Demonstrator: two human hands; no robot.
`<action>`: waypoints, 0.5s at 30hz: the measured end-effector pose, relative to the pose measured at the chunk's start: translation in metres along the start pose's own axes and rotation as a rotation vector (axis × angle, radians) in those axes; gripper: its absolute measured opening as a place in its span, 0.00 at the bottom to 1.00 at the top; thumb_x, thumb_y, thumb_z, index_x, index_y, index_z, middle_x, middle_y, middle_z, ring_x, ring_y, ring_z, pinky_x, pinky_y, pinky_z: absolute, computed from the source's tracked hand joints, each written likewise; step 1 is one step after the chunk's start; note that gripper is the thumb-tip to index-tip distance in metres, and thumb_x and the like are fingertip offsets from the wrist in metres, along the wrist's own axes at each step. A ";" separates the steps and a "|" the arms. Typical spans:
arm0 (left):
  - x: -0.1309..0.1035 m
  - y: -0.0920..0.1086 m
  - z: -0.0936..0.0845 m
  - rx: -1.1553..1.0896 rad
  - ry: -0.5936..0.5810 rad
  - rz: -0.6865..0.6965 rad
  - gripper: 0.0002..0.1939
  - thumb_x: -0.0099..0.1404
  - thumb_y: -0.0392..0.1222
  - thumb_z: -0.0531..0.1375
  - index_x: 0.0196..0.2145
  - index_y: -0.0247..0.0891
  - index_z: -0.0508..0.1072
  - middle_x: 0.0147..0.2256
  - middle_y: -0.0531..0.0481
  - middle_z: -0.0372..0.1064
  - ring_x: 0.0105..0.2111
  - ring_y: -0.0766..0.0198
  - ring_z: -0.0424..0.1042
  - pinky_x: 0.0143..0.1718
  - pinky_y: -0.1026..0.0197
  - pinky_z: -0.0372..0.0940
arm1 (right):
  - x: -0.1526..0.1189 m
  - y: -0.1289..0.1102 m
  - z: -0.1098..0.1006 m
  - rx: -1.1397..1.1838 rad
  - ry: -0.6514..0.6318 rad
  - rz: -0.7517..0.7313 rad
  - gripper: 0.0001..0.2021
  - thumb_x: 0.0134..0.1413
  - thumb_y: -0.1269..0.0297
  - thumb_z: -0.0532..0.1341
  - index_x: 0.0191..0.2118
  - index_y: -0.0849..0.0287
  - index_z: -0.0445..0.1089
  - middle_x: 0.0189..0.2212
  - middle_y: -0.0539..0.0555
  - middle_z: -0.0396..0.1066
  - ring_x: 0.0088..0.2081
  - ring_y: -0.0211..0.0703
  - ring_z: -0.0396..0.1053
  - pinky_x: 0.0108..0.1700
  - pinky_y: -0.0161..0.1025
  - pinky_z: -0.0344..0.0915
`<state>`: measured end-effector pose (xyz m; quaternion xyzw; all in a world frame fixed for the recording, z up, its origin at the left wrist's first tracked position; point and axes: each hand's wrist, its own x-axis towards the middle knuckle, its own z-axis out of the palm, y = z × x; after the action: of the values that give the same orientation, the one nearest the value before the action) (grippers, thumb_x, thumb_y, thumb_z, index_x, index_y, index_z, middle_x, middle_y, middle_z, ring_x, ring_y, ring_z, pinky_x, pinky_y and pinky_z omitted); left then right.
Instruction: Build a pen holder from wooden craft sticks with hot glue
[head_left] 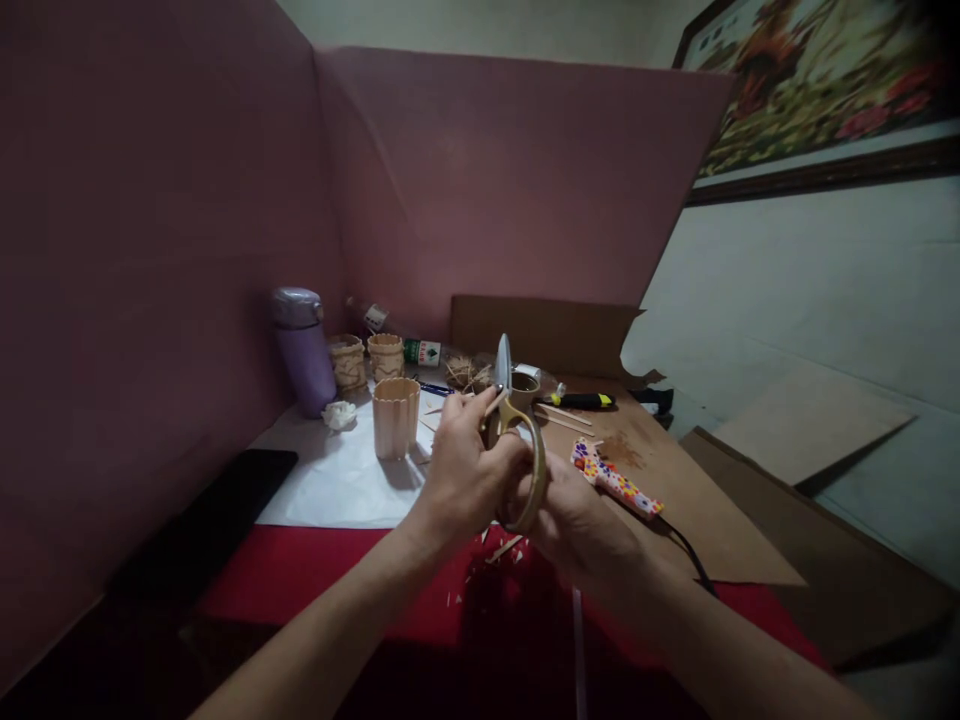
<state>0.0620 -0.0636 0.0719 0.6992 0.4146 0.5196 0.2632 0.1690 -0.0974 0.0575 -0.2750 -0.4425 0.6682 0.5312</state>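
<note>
Gold-handled scissors (pixel 534 470) stand upright in front of me, their grey blades pointing up. My right hand (pixel 566 505) is closed around the handles. My left hand (pixel 469 460) is closed beside the blades, its fingertips pinching something small and thin at their base that I cannot make out. Left of my hands, a cup-shaped piece made of wooden sticks (pixel 396 420) stands on white paper (pixel 322 490). Small light scraps (pixel 506 548) lie on the red cloth below my hands.
A purple bottle (pixel 306 355), two decorated stick cups (pixel 386 358) and crumpled tissue (pixel 340 415) are at the left. On cardboard (pixel 697 540) at the right lie a flowered glue gun (pixel 615 485) with a black cord and a black-yellow tool (pixel 581 401). Plastic bottles lie behind.
</note>
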 end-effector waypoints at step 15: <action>0.050 -0.067 -0.060 -0.341 0.253 0.013 0.19 0.65 0.59 0.55 0.30 0.41 0.61 0.18 0.56 0.66 0.13 0.70 0.57 0.15 0.65 0.52 | 0.038 -0.001 -0.052 -0.348 0.210 -0.178 0.23 0.40 0.60 0.71 0.42 0.55 0.63 0.19 0.41 0.62 0.15 0.31 0.57 0.14 0.31 0.61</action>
<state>-0.0098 0.0101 0.0628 0.5764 0.3457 0.6677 0.3201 0.2025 -0.0460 0.0384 -0.3904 -0.5157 0.4999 0.5759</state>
